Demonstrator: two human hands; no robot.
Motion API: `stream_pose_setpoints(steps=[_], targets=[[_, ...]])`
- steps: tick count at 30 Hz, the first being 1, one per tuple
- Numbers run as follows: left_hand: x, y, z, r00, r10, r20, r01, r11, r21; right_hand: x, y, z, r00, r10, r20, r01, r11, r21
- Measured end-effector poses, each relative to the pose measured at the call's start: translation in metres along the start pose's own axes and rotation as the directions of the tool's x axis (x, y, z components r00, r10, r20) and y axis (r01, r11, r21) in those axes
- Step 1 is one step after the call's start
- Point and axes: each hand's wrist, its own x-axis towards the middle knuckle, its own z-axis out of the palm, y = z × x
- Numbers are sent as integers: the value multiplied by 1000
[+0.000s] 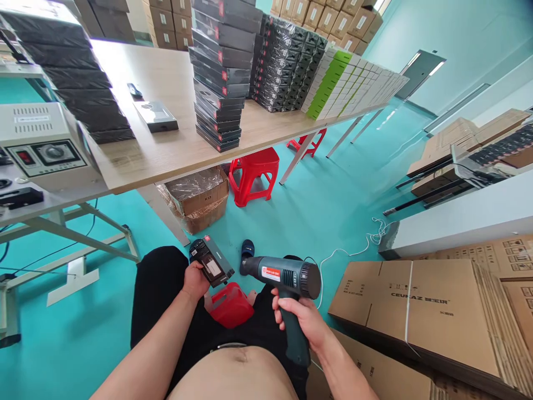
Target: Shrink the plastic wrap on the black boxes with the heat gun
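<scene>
My left hand (195,282) grips a small black box (212,261) by its near edge, tilted above my lap. The box has a red corner mark and a pale label or window on the upper face. In my right hand (302,314) is a dark green heat gun (287,275), held by its handle. Its nozzle points left toward the box, with a gap between them. A red stool seat (232,305) shows between my legs.
A wooden table (166,161) carries stacked black boxes (222,72), wrapped boxes (287,61) and white-green boxes (345,83). A control unit (50,144) stands at left. Below are an open carton (200,194) and a red stool (255,172). Flattened cartons (416,311) lie right; a white cable (345,250) crosses the floor.
</scene>
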Motion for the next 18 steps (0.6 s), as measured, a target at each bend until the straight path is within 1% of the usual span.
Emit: stream_pose_setpoints(steps=[1, 3, 4, 5, 6, 8, 10, 14, 18], targets=[[0, 0, 0, 1000, -22, 4, 22, 1000, 0, -1, 0, -2, 1000, 20, 20, -20, 1000, 1], [0, 0, -1, 997, -82, 8, 82, 997, 6, -5, 0, -5, 990, 72, 122, -72, 997, 1], [0, 0, -1, 993, -117, 6, 117, 993, 18, -6, 0, -6, 983, 85, 165, -88, 996, 8], [0, -1, -1, 988, -155, 1, 155, 987, 35, -6, 0, -5, 980, 82, 183, -88, 996, 25], [-1, -3, -1, 980, -200, -4, 200, 978, 57, -6, 0, -4, 983, 62, 173, -73, 996, 53], [-2, -6, 0, 959, -282, -22, 282, 953, 114, -2, -2, 0, 994, 6, 110, -20, 992, 124], [-5, -9, 0, 941, -336, -42, 338, 923, 183, 3, -5, 4, 998, -27, 63, 15, 983, 183], [-8, -12, -1, 925, -377, -54, 376, 882, 286, 10, -16, 8, 998, -36, 59, 23, 976, 216], [-7, -15, -4, 914, -404, -24, 392, 869, 301, 11, -23, 9, 998, -43, 47, 31, 975, 218]])
